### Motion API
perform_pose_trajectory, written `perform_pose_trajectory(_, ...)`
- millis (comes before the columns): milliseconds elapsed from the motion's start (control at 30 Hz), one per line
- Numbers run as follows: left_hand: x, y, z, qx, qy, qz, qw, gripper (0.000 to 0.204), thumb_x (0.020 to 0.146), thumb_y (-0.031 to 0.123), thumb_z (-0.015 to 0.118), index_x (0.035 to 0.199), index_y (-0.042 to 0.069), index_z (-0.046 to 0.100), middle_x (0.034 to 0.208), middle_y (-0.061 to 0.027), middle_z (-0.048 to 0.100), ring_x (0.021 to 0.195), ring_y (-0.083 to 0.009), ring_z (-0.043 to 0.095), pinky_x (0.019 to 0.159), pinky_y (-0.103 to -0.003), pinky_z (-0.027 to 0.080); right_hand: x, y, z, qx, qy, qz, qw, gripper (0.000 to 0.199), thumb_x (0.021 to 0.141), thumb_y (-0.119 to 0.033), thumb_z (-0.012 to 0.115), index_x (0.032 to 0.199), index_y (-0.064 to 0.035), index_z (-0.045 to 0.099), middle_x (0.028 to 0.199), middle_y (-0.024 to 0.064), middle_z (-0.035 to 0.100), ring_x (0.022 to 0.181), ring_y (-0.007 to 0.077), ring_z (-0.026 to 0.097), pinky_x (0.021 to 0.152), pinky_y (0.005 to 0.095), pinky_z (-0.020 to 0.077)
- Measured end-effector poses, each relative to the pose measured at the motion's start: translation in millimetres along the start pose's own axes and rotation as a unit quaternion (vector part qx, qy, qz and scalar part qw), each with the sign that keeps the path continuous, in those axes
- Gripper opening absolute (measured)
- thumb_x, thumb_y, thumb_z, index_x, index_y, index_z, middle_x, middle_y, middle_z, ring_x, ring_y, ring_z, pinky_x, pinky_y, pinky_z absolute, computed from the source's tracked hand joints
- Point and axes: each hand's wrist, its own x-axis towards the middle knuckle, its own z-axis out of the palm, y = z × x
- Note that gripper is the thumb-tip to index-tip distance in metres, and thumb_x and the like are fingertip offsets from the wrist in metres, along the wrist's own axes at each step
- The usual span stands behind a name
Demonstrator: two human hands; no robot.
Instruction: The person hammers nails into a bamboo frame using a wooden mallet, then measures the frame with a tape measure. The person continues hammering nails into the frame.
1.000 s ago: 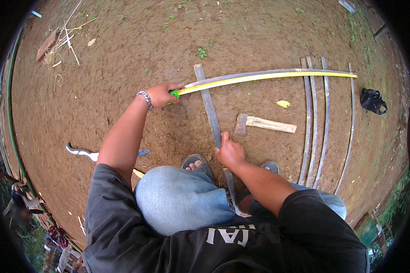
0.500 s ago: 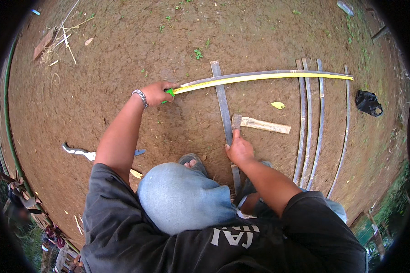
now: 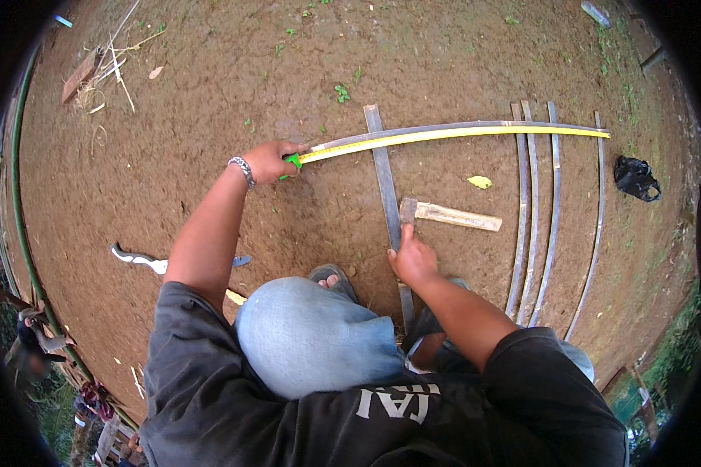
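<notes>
Your left hand (image 3: 269, 161) is closed around the green case of a tape measure (image 3: 291, 162), held low over the bare dirt ground (image 3: 210, 93), with a metal bracelet (image 3: 241, 170) on that wrist. From the case the yellow tape (image 3: 459, 134) runs out to your right, lying along a long grey bamboo strip (image 3: 475, 124) that stretches sideways across the ground. Your right hand (image 3: 413, 261) is pressed down with fingers curled onto another grey slat (image 3: 383, 175), which runs away from you and passes under the taped strip, so the two cross near its far end. Whether the fingers pinch the slat or only press on it, you cannot tell from here.

Just beside your right hand, touching or nearly touching the slat, lies a hammer (image 3: 448, 214) with a pale wooden handle pointing to your right. Further right, four thin grey strips (image 3: 533, 226) lie side by side, running away from you, their far ends meeting the taped strip. A yellow leaf (image 3: 480, 181) sits between the hammer and those strips, and a black bag (image 3: 635, 177) lies well apart at the right edge. To your left, a curved knife with a white handle (image 3: 136, 258) rests on the dirt. You are crouched, a sandalled foot (image 3: 331, 278) showing beside your denim-clad knee (image 3: 311, 335).
</notes>
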Motion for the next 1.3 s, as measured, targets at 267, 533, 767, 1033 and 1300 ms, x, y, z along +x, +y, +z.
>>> perform_pose_trajectory(267, 1, -1, 0, -0.010, -0.013, 0.014, 1.000, 0.064, 0.082, 0.020, 0.067, 0.145, 0.014, 0.057, 0.114, -0.0055, 0.069, 0.086, -0.0136, 0.062, 0.077, -0.030, 0.053, 3, 2, 14, -0.032, 0.022, 0.004, 0.999, 0.058, 0.094, -0.032, 0.063, 0.132, -0.0003, 0.033, 0.111, 0.0277, 0.066, 0.098, 0.0450, 0.068, 0.085, 0.0531, 0.0550)
perform_pose_trajectory(533, 2, -6, 3, -0.060, -0.019, 0.014, 0.998, 0.065, 0.082, 0.017, 0.069, 0.145, 0.010, 0.056, 0.111, -0.0046, 0.069, 0.084, -0.0142, 0.062, 0.076, -0.030, 0.053, 8, 3, 16, -0.025, -0.004, 0.042, 0.999, 0.047, 0.095, -0.027, 0.060, 0.126, 0.0014, 0.038, 0.112, 0.0276, 0.067, 0.097, 0.0447, 0.069, 0.085, 0.0515, 0.0560)
perform_pose_trajectory(767, -9, 4, -4, -0.093, -0.004, 0.002, 0.996, 0.064, 0.081, 0.017, 0.071, 0.143, 0.010, 0.057, 0.101, -0.0027, 0.069, 0.082, -0.0123, 0.061, 0.076, -0.029, 0.052, 2, 18, 10, -0.048, 0.028, 0.008, 0.998, 0.046, 0.091, -0.024, 0.064, 0.122, -0.0019, 0.038, 0.109, 0.0262, 0.066, 0.096, 0.0436, 0.069, 0.083, 0.0507, 0.0570)
perform_pose_trajectory(1033, 1, -7, 3, -0.112, 0.014, 0.032, 0.993, 0.065, 0.082, 0.015, 0.072, 0.144, 0.008, 0.056, 0.098, 0.0009, 0.065, 0.082, -0.0103, 0.057, 0.075, -0.027, 0.049, -2, 29, 4, -0.042, 0.037, -0.036, 0.998, 0.034, 0.094, -0.020, 0.058, 0.120, -0.0028, 0.043, 0.106, 0.0261, 0.066, 0.095, 0.0421, 0.070, 0.080, 0.0509, 0.0577)
perform_pose_trajectory(1300, -1, -5, -4, -0.108, -0.002, 0.015, 0.994, 0.066, 0.081, 0.012, 0.071, 0.146, 0.010, 0.055, 0.096, 0.0014, 0.064, 0.078, -0.0095, 0.056, 0.069, -0.028, 0.049, -8, 76, -46, -0.125, 0.196, -0.054, 0.971, 0.038, 0.089, -0.021, 0.061, 0.125, -0.0119, 0.052, 0.129, 0.0123, 0.053, 0.121, 0.0298, 0.054, 0.101, 0.0466, 0.0452)
